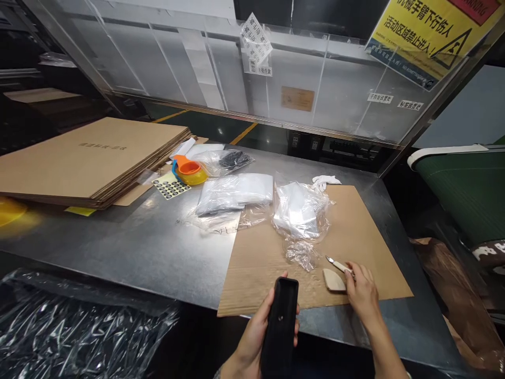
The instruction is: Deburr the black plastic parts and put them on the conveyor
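My left hand (252, 327) is wrapped round a long black case (279, 326) with rounded corners, a recessed face and a small bright spot in its middle. It is held up in front of the table's near edge. Over the cardboard sheet (359, 231), the fingers of my right hand (362, 292) close on the pale handle of a craft knife (336, 264). The blade points up and left. Just beside that hand lies a beige quarter-round block (332, 280). Crumpled clear plastic (302, 253) rests a little farther left.
Bagged white sheets (240, 190) and a plastic bag (300, 208) lie behind the hands, near a white glove (325, 181). Tape dispensers (190, 169) and stacked flat cardboard (94, 158) are at the left. A framed clear panel (221, 79) crosses the back; a green conveyor (465, 189) stands right.
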`<move>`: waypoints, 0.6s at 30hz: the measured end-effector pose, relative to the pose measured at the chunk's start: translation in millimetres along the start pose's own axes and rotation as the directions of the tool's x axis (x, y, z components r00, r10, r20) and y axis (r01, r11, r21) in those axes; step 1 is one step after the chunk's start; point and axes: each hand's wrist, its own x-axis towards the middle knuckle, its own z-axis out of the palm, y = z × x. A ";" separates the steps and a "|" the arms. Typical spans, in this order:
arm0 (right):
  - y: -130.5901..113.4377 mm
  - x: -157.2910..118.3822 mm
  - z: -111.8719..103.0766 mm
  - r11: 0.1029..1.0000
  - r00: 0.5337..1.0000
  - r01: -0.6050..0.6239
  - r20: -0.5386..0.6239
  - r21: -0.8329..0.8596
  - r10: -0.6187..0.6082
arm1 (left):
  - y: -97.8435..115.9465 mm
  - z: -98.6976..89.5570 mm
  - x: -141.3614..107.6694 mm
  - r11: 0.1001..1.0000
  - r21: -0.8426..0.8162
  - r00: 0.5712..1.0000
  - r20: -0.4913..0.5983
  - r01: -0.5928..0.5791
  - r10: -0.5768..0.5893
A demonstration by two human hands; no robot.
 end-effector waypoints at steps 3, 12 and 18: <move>32.6 20.8 -7.2 0.992 0.998 0.043 0.040 -0.119 -0.039 | 8.1 -0.1 2.2 0.995 -0.103 0.999 -0.044 -0.014 0.009; -23.1 -10.9 -21.6 0.999 0.969 0.046 0.245 -0.014 -0.042 | 24.5 10.8 3.3 0.939 -0.139 0.926 -0.263 -0.314 0.271; -107.8 -70.7 -12.1 0.964 0.669 0.084 0.702 0.252 -0.242 | 29.8 16.0 -0.1 0.851 -0.025 0.821 -0.278 -0.525 0.499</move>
